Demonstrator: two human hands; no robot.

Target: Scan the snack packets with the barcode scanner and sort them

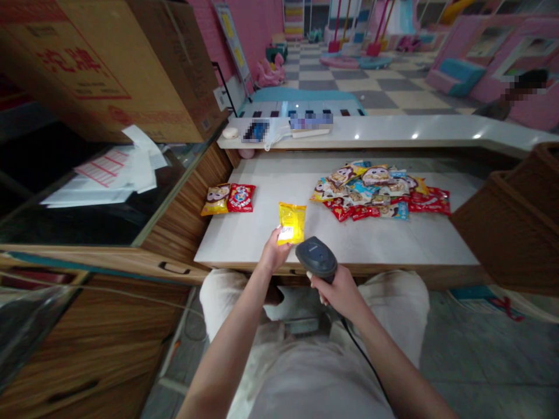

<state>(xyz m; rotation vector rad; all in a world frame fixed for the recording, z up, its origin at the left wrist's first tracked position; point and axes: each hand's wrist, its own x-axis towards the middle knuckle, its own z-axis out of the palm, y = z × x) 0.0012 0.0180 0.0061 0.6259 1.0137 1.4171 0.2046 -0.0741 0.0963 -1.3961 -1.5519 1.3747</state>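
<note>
My left hand (273, 251) pinches the near edge of a yellow snack packet (292, 222) that lies over the white counter (375, 238). My right hand (338, 291) is closed round the handle of a dark barcode scanner (316, 259), whose head points at the packet from just to its right. A cable runs from the scanner down past my lap. Two snack packets, one orange and one red (228, 198), lie side by side at the counter's left. A heap of several colourful snack packets (379, 191) sits at the back right of the counter.
A wooden cabinet with a glass top and loose papers (111, 174) stands to the left, under a big cardboard box (100, 64). A raised white ledge (393, 132) runs behind the counter. A wicker basket (515, 227) is at the right. A person sits far right.
</note>
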